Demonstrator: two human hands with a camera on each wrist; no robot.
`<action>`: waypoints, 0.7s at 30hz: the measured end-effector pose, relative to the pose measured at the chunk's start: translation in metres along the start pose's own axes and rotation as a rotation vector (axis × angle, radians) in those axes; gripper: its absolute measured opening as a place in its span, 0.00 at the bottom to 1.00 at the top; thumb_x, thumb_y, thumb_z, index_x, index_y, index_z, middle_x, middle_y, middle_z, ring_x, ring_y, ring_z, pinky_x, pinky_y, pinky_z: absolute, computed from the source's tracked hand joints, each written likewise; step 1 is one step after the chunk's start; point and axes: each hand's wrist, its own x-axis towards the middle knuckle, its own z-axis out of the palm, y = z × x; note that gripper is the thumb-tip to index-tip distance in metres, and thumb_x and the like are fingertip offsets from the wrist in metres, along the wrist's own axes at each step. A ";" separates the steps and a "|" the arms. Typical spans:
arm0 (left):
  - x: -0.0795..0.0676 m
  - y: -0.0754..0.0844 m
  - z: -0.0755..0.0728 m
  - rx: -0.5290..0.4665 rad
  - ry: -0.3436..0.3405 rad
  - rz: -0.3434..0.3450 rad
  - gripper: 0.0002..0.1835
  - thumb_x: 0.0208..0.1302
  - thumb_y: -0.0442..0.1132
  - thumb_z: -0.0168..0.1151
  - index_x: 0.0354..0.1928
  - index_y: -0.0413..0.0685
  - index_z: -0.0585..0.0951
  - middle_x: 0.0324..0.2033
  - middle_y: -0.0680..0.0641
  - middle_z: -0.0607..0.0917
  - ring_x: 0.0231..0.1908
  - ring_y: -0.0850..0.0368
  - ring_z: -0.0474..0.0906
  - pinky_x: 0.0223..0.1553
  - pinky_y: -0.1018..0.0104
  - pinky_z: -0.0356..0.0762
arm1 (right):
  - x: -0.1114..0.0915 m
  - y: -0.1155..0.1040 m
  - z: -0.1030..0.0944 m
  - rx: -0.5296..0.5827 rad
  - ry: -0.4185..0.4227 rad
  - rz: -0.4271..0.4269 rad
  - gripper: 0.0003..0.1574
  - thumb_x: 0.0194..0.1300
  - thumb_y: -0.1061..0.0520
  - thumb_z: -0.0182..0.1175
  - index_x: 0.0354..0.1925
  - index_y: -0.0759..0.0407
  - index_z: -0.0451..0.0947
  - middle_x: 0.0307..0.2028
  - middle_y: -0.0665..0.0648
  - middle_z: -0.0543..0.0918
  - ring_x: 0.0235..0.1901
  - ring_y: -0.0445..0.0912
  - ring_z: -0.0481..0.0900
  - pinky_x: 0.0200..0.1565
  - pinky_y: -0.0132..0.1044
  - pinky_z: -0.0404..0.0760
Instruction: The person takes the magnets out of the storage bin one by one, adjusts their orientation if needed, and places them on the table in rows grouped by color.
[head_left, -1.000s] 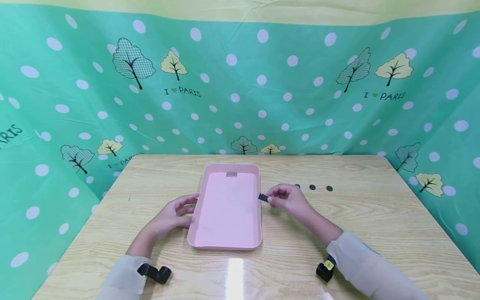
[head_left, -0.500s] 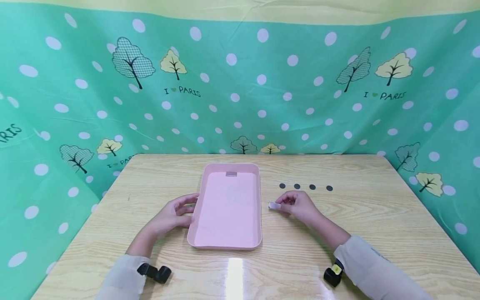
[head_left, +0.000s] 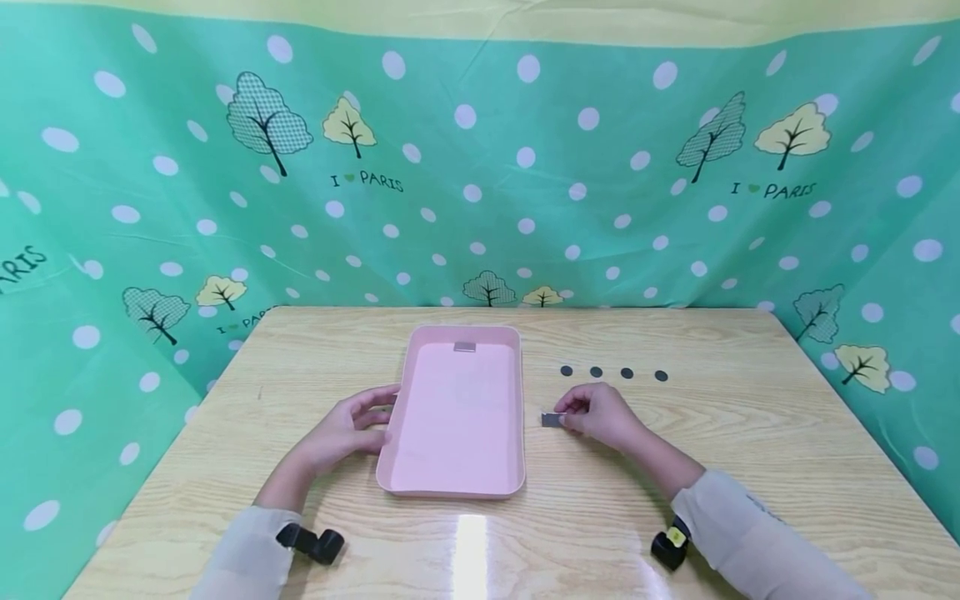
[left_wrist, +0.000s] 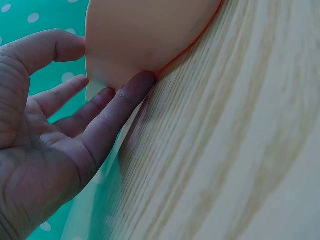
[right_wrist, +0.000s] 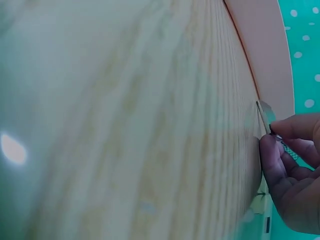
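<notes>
My right hand (head_left: pixel 602 417) pinches a small flat grey metal plate (head_left: pixel 552 420) between thumb and fingertips, low over the table to the right of the pink tray (head_left: pixel 523 450). In the right wrist view the plate (right_wrist: pixel 264 116) is seen nearly edge-on, close to the tabletop; I cannot tell whether it touches. My left hand (head_left: pixel 341 433) touches the tray's left wall with its fingertips, the fingers spread and nearly straight. The left wrist view shows the thumb and fingertips against the tray wall (left_wrist: pixel 135 40). Inside the tray, at its far end, is another small shiny grey plate (head_left: pixel 465 347).
Several black discs (head_left: pixel 596 372) lie in a row on the wooden table (head_left: pixel 750 450), beyond my right hand. A green dotted curtain (head_left: pixel 420 250) hangs behind and at the sides. Light glares off the table's near part.
The right hand has drawn away from the tray's right wall, rightward and nearer, turning the plate. This uncovers the leftmost black disc. The left hand and tray have stayed put.
</notes>
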 end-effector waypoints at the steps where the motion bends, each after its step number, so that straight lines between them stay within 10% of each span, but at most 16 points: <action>1: 0.000 0.000 0.000 0.003 0.000 0.000 0.37 0.50 0.30 0.63 0.63 0.53 0.61 0.59 0.46 0.64 0.55 0.44 0.64 0.44 0.56 0.75 | 0.000 0.000 0.000 -0.024 -0.002 -0.009 0.07 0.48 0.67 0.63 0.27 0.56 0.79 0.23 0.52 0.77 0.24 0.44 0.74 0.23 0.32 0.76; 21: -0.008 0.023 0.007 -0.007 -0.033 -0.008 0.36 0.52 0.25 0.58 0.64 0.43 0.57 0.61 0.37 0.60 0.56 0.38 0.60 0.44 0.58 0.75 | 0.000 0.001 -0.004 -0.251 -0.044 -0.133 0.07 0.48 0.65 0.63 0.30 0.57 0.79 0.24 0.47 0.75 0.24 0.41 0.71 0.26 0.30 0.73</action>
